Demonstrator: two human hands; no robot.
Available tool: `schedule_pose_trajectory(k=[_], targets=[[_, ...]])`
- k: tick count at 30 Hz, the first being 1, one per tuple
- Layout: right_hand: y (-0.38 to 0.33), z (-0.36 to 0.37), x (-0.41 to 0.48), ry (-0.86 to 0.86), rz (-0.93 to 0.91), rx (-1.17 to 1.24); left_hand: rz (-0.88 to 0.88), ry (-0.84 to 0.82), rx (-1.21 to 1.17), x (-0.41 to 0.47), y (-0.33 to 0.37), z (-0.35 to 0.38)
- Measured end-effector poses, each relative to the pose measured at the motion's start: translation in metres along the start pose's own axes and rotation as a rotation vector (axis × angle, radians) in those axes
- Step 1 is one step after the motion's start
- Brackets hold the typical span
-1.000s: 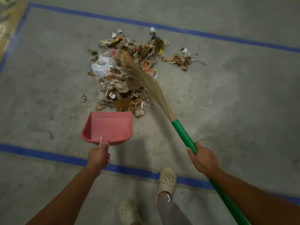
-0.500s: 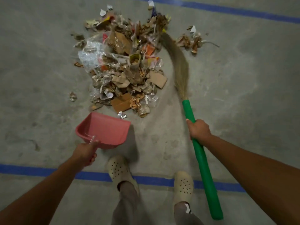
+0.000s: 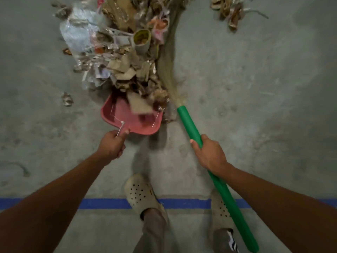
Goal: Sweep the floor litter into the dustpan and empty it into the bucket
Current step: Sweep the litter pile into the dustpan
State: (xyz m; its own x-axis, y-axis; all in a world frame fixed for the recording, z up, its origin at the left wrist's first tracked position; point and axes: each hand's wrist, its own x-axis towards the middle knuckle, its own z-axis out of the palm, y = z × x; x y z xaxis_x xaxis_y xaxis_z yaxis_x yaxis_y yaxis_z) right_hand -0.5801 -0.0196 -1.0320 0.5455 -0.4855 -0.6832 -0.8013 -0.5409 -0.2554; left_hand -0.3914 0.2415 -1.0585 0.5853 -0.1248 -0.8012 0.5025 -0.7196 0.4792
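Gripped dustpan [image 3: 118,115] in left hand [image 3: 112,144], broom [image 3: 187,123] in right hand [image 3: 209,155]; needed lip flat, short strokes pulling litter [image 3: 125,70] in.

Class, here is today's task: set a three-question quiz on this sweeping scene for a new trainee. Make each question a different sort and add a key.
1. What does the left hand grip?
A) the dustpan by its handle
B) a bucket
C) nothing
2. True or false: the right hand holds the broom by its green handle.
3. Fill in: the main litter pile lies on the person's ____ side of the broom's bristles.

Key: 1 A; 2 true; 3 left.
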Motion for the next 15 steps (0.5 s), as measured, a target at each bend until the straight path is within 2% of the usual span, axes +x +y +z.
schedule_pose_trajectory(k=[5, 8, 11, 15], targets=[[0.008, -0.023, -0.029, -0.02, 0.014, -0.074, -0.036, -0.009, -0.027, -0.011, 0.03, -0.001], [0.015, -0.031, -0.028, 0.042, 0.116, 0.057, -0.051, 0.006, -0.02, -0.01, 0.031, -0.012], [0.012, -0.033, -0.001, 0.094, 0.157, 0.182, -0.075, 0.029, 0.021, -0.006, 0.027, -0.025], [-0.007, -0.026, 0.041, 0.083, 0.085, 0.173, -0.113, 0.041, 0.102, 0.005, 0.021, -0.023]])
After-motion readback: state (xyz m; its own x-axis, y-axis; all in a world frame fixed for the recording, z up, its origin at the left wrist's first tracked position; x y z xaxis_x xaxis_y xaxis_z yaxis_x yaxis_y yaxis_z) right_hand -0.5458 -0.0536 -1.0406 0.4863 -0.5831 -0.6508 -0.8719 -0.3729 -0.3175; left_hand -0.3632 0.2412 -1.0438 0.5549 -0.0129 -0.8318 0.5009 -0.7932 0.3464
